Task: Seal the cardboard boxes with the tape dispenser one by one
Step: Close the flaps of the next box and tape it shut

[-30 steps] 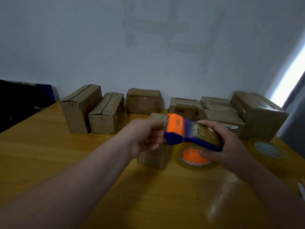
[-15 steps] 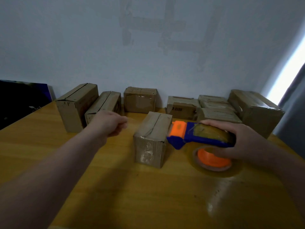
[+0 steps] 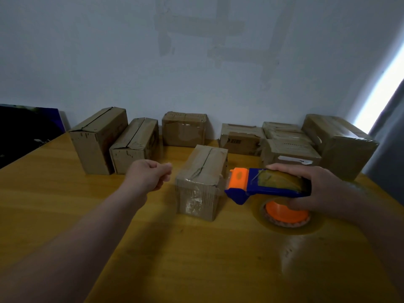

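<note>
A small cardboard box (image 3: 202, 182) stands alone in the middle of the yellow wooden table (image 3: 196, 259), its top seam facing up. My right hand (image 3: 314, 189) grips the blue and orange tape dispenser (image 3: 262, 185) just right of that box, its orange nose close to the box's right side. The tape roll with an orange hub (image 3: 286, 213) hangs below the handle. My left hand (image 3: 148, 174) hovers left of the box with its fingers curled in and nothing in it.
Several more cardboard boxes line the wall: two on the left (image 3: 98, 138) (image 3: 135, 145), one at the centre back (image 3: 184, 130), and a cluster on the right (image 3: 290, 149) (image 3: 341, 145). A dark panel (image 3: 24, 130) leans at far left.
My left hand let go of the dispenser's nose and drew back to the left, uncovering the middle box. My right hand lowered the dispenser to the box's right side.
</note>
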A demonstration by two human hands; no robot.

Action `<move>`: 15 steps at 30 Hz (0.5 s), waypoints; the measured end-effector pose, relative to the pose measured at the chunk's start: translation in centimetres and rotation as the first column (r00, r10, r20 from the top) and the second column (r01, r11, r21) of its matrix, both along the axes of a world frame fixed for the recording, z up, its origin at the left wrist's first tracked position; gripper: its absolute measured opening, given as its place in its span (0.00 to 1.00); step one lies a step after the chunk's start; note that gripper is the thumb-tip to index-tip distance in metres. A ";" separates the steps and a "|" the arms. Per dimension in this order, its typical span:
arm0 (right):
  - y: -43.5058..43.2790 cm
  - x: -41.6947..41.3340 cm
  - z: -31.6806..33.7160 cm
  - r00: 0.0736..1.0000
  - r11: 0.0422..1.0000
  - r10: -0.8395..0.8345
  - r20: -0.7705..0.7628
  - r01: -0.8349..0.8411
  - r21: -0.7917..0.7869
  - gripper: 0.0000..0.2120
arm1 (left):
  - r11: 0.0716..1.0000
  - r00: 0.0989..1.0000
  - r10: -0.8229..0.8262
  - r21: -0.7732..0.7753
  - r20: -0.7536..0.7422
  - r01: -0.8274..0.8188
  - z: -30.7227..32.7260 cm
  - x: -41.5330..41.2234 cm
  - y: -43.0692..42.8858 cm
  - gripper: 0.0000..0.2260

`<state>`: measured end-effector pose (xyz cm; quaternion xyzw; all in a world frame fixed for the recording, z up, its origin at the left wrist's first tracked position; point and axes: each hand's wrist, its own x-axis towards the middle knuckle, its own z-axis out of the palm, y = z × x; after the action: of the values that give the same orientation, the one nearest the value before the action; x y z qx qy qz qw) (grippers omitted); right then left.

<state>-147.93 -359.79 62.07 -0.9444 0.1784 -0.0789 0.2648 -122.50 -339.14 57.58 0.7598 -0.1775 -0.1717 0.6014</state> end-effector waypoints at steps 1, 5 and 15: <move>0.0 0.0 -0.1 1.000 1.000 -0.003 -0.004 0.003 0.003 0.36 | 1.000 1.000 0.001 0.003 0.002 -0.001 -0.1 0.0 -0.1 0.09; -0.1 0.0 -1.0 1.000 1.000 -0.016 -0.007 0.016 0.016 0.37 | 1.000 1.000 -0.005 0.026 -0.014 0.006 -0.9 0.2 -0.5 0.10; 0.6 1.3 -4.4 0.998 0.996 -0.020 -0.060 0.025 0.083 0.38 | 0.998 0.991 -0.061 -0.006 -0.120 0.061 -2.8 0.1 -0.7 0.11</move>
<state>-146.62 -359.20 57.66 -0.9324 0.1999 -0.0462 0.2977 -122.36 -339.85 54.77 0.7416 -0.1644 -0.2354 0.6063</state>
